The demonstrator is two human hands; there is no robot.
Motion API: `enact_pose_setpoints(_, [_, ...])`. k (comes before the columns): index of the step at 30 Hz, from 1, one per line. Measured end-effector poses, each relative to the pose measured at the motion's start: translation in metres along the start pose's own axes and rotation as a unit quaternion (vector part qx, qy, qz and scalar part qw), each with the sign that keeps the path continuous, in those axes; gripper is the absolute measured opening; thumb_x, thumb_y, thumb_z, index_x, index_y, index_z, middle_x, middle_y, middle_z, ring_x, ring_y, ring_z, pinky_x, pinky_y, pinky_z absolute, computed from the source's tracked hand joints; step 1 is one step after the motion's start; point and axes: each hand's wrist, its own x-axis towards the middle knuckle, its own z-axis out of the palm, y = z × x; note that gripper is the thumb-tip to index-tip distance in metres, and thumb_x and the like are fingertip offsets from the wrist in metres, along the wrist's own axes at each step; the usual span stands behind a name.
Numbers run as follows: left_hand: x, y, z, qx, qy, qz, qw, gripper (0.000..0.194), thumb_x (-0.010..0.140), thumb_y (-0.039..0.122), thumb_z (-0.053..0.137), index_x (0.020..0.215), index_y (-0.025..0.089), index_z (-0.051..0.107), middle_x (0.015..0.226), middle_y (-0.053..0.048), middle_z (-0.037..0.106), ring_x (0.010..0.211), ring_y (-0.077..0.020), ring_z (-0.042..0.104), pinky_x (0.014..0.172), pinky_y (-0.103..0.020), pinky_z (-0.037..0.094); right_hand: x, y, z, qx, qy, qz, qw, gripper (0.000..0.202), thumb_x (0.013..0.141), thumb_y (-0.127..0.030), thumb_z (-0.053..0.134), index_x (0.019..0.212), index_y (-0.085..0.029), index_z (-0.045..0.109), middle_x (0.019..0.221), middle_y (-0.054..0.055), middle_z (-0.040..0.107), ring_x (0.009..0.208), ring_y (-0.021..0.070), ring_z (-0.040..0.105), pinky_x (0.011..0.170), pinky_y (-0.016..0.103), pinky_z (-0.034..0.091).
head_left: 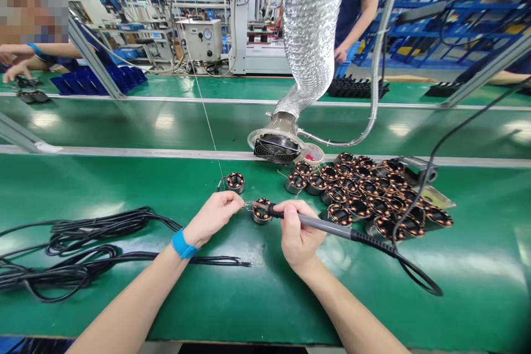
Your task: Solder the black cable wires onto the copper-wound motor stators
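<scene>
My right hand (301,235) grips a soldering iron (323,224) like a pen, its tip pointing left over a copper-wound motor stator (261,215). Beside that tip, my left hand (218,213), with a blue wristband (182,244), pinches thin wires (246,204); which part they belong to is too small to tell. Just behind the left hand stands a second stator (235,181) with coloured leads. A thin strand (209,127) hangs from above down to this spot. Below my left wrist lie the stripped ends of a black cable (232,260).
Many stators (367,188) crowd the right side of the green bench (265,310). Coiled black cables (99,232) lie at left. A fan-fitted extraction hood (277,144) hangs on a foil duct (313,22). The iron's cord (418,279) loops right. Co-workers' arms show across the bench.
</scene>
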Motion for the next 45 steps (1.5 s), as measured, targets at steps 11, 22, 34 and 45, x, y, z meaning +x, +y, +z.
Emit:
enact_pose_setpoints(11, [-0.001, 0.000, 0.001, -0.001, 0.003, -0.001, 1.000, 0.029, 0.080, 0.044, 0.060, 0.072, 0.016, 0.054, 0.060, 0.006, 0.036, 0.051, -0.0069, 0.025, 0.047, -0.021, 0.017, 0.003, -0.005, 0.002, -0.018, -0.032, -0.008, 0.999, 0.021, 0.097, -0.028, 0.048, 0.094, -0.022, 0.067, 0.071, 0.002, 0.065, 0.062, 0.0156, 0.066, 0.059, 0.028, 0.055])
enact_pose_setpoints(22, [-0.009, 0.008, 0.006, 0.029, 0.013, 0.054, 0.998, 0.029, 0.083, 0.043, 0.059, 0.074, 0.016, 0.056, 0.062, 0.005, 0.045, 0.052, -0.0079, 0.033, 0.050, -0.022, 0.027, 0.011, -0.004, 0.014, -0.028, -0.171, -0.082, 0.981, 0.039, 0.093, -0.011, 0.051, 0.127, -0.031, 0.056, 0.110, 0.006, 0.057, 0.091, 0.0146, 0.065, 0.088, 0.031, 0.055])
enact_pose_setpoints(34, [-0.011, 0.008, -0.006, 0.127, -0.032, 0.092, 0.987, 0.025, 0.087, 0.038, 0.057, 0.088, 0.014, 0.066, 0.078, -0.003, 0.064, 0.068, -0.0147, 0.055, 0.063, -0.025, 0.041, 0.004, 0.008, 0.015, -0.070, -0.205, -0.134, 0.967, 0.044, 0.093, -0.007, 0.047, 0.131, -0.029, 0.052, 0.108, 0.006, 0.053, 0.096, 0.0152, 0.060, 0.089, 0.029, 0.053])
enact_pose_setpoints(45, [-0.009, 0.010, -0.007, 0.084, -0.063, 0.027, 0.994, 0.036, 0.086, 0.048, 0.058, 0.086, 0.013, 0.063, 0.063, 0.005, 0.047, 0.054, -0.0080, 0.037, 0.048, -0.020, 0.028, 0.002, 0.006, 0.014, -0.067, -0.216, -0.130, 0.965, 0.039, 0.095, -0.009, 0.046, 0.129, -0.026, 0.054, 0.102, 0.006, 0.052, 0.088, 0.0143, 0.060, 0.083, 0.027, 0.052])
